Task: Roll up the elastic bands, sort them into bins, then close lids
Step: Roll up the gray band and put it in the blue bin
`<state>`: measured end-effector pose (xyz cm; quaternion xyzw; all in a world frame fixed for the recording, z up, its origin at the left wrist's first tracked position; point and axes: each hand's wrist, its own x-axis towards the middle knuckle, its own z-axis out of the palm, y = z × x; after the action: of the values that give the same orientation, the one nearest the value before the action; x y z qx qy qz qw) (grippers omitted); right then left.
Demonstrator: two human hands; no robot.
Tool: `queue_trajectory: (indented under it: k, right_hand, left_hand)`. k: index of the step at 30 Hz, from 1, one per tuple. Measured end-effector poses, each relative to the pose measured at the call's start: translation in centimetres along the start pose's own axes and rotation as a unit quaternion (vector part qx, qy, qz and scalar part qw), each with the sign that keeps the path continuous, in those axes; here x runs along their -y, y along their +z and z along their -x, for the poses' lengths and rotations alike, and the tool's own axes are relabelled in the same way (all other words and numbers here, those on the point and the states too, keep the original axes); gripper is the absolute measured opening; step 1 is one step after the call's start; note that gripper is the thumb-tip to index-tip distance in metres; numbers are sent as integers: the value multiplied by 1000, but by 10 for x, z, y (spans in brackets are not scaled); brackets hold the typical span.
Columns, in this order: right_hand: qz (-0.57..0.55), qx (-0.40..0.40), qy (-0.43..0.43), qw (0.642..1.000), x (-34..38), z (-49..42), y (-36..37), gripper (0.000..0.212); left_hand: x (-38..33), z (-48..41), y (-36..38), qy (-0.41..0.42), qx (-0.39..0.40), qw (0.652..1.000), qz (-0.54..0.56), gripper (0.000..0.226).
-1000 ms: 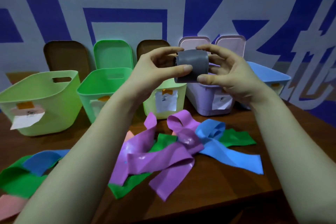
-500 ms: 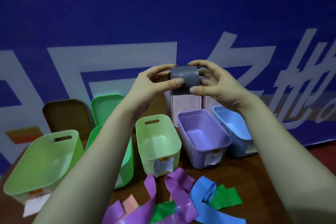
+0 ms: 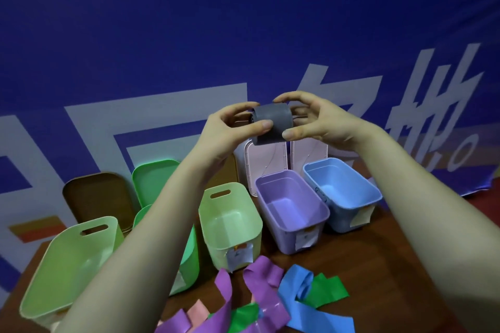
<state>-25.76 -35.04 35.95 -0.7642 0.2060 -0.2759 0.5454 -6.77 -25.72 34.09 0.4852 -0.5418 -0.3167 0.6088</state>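
Pinching a rolled grey elastic band [image 3: 273,123] between them, the left hand [image 3: 230,132] and right hand [image 3: 322,127] hold it in the air, above the row of bins and in front of the blue banner [image 3: 243,21]. Each hand has its thumb on the near face of the roll and curled fingers over the top, the left at the roll's left end and the right at its right end.

Below, five open bins stand on the brown bench [image 3: 373,265]: a large pale green bin [image 3: 67,265] at far left, a green bin [image 3: 189,262] partly hidden by the left forearm, a smaller pale green bin [image 3: 230,224], a purple bin [image 3: 292,213] and a blue bin [image 3: 341,192].

Lids lean upright against the banner behind them — a brown lid [image 3: 94,197], a green lid [image 3: 154,178], a pink lid [image 3: 267,162] and a second pink lid [image 3: 308,151].

Loose bands lie overlapping near the bench's front edge — a purple band [image 3: 263,284], a blue band [image 3: 295,297], a green band [image 3: 328,290] and a pink band [image 3: 198,315].
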Motion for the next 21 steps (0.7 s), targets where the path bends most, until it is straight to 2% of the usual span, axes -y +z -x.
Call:
queue_trajectory:
  k: [4, 9, 12, 15, 21]
  right_hand:
    - [1, 24, 18, 1000, -13, 1, -49, 72]
    - [19, 37, 38, 998, -48, 6, -115, 58]
    - [28, 49, 56, 997, -73, 7, -146, 58]
    - [27, 58, 74, 995, -100, 3, -171, 60]
    - [8, 66, 104, 992, -144, -13, -208, 55]
  left_hand:
    - [14, -20, 46, -15, -24, 999, 25, 39]
    - [48, -46, 109, -55, -45, 996, 56, 39]
    - [71, -58, 140, -89, -61, 990, 94, 38]
    - [93, -71, 164, -118, -70, 984, 110, 43]
    - [132, -106, 190, -152, -72, 979, 119, 36]
